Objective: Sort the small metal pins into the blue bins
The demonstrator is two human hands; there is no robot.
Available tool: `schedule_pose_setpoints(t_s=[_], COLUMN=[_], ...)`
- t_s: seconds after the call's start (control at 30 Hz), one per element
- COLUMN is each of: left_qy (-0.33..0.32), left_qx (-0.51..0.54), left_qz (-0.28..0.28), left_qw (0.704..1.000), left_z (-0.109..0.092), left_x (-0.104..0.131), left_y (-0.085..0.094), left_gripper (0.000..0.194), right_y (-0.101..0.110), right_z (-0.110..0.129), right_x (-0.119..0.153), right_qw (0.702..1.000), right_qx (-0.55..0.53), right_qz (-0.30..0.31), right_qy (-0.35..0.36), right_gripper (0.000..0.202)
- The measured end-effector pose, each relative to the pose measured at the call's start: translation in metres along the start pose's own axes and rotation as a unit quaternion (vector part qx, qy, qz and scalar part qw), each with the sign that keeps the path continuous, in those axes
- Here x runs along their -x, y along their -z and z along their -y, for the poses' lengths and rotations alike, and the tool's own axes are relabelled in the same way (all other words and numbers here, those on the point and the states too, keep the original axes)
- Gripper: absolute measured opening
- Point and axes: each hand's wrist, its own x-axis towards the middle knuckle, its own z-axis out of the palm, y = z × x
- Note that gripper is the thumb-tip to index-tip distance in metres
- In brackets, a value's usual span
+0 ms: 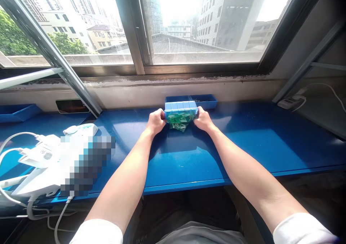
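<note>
Tilt looks like the step in hand: my left hand (156, 122) and right hand (203, 120) clasp opposite ends of a ribbed blue plastic bin (181, 106), shiny green flat pieces (179, 118) below its edge, over the glossy blue tabletop (186, 168); next calls for steady, even support.

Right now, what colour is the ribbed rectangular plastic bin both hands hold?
Blue; the bin shows in the head view.

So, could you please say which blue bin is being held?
The bin between the left hand and right hand, with green pieces at its mouth; the other blue bins sit unheld.
</note>
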Motion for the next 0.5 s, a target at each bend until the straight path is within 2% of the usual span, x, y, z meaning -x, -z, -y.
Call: schedule_pose_setpoints(t_s=[0.2,0.4,0.5], left_qy=[-0.010,-0.065,-0.090], left_qx=[-0.028,-0.026,-0.018], left_qz=[0.007,0.024,0.050], left_qw=[1.000,0.997,0.994], left_z=[-0.0002,0.0030,0.0011], left_x=[0.0002,0.0003,0.0017], left_y=[0.0005,0.0011,0.0028], left_gripper=[0.011,0.009,0.005], right_y=[-0.0001,0.0010,0.0036], right_z=[-0.0022,-0.0045,-0.0054], right_x=[0.0001,-0.0001,0.0006], right_qw=[1.000,0.998,0.995], right_qx=[-0.006,-0.027,-0.048], right_qz=[0.006,0.021,0.041], right_qy=[0.023,0.055,0.077], right_gripper=[0.032,0.027,0.021])
